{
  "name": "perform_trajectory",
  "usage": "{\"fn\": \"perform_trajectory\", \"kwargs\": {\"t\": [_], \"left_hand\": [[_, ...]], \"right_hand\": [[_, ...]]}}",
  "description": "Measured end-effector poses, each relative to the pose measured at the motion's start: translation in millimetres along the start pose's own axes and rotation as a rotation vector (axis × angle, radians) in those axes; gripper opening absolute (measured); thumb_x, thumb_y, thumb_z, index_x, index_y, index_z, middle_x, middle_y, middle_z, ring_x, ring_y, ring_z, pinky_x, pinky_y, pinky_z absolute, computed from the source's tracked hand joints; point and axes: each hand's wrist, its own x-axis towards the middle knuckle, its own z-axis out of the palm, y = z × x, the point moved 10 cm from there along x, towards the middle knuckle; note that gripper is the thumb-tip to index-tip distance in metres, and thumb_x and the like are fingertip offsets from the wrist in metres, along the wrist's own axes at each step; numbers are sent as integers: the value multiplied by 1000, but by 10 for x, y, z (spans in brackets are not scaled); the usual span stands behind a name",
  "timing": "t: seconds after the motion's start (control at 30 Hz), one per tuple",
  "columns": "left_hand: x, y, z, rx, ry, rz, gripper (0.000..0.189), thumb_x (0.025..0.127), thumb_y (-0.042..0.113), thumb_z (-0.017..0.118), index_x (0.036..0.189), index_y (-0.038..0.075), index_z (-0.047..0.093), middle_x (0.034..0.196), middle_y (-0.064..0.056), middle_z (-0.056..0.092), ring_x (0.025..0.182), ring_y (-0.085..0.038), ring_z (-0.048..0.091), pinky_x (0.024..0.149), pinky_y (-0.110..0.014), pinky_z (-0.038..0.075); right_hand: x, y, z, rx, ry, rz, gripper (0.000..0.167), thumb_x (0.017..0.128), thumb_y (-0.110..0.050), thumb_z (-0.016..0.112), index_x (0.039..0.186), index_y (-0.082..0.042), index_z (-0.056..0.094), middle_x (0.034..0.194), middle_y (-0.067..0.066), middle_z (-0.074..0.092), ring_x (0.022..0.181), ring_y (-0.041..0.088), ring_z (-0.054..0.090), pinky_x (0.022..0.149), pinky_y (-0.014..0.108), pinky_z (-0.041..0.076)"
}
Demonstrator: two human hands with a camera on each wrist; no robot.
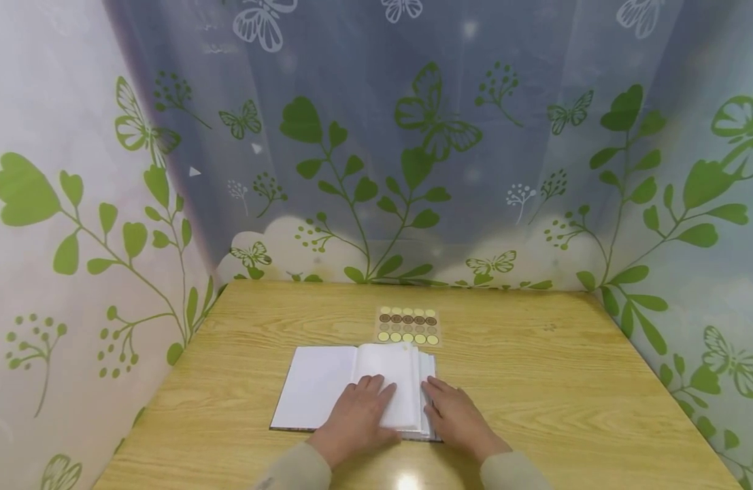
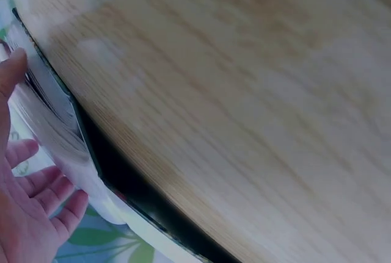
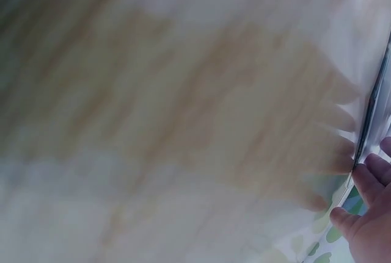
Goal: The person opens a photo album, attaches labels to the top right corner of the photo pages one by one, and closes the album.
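An open notebook [image 1: 318, 382] with white pages and a dark cover lies on the wooden table. My left hand [image 1: 360, 416] rests on its pages near the spine, fingers extended; in the left wrist view the left hand [image 2: 36, 205] is spread beside the page edges. At the right side of the notebook, my right hand [image 1: 458, 416] touches the edges of the loose page stack, its fingers nearly straight. The right wrist view shows the right hand [image 3: 372, 208] by the dark cover edge [image 3: 369, 116].
Just behind the notebook lies a sheet of round stickers [image 1: 408, 325] in yellow and brown rows. The wooden table [image 1: 547, 381] stretches to both sides. Curtains [image 1: 376, 170] with green leaves and butterflies enclose the table at the back and sides.
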Motion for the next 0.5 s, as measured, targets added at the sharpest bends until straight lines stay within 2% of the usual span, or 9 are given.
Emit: {"fn": "perform_trajectory", "kwargs": {"t": [0.17, 0.33, 0.5], "left_hand": [[-22, -76, -21, -59, -12, -11, 76, 84, 59, 69, 139, 8, 55, 137, -12, 54, 125, -29, 51, 98, -45, 48], [-44, -118, -89, -107, 3, 1, 70, 89, 54, 67, 140, 6, 53, 136, -14, 55, 124, -30, 53, 100, -45, 47], [-75, -137, -189, -135, 71, 17, 62, 92, 45, 67, 136, 4, 56, 131, -14, 58, 119, -30, 57, 97, -44, 50]], "right_hand": [[-11, -15, -4, -5, 12, -20, 45, 99, -16, 57, 139, 4, 52, 146, 22, 47, 137, 40, 41, 111, 65, 25], [-15, -20, -12, -11, 20, -20, 45, 98, -16, 58, 138, 4, 53, 146, 23, 47, 137, 40, 41, 111, 65, 25], [-19, -38, -27, 1, 33, -33, 45, 97, -15, 59, 137, 6, 53, 145, 25, 47, 135, 41, 42, 110, 62, 28]]}}
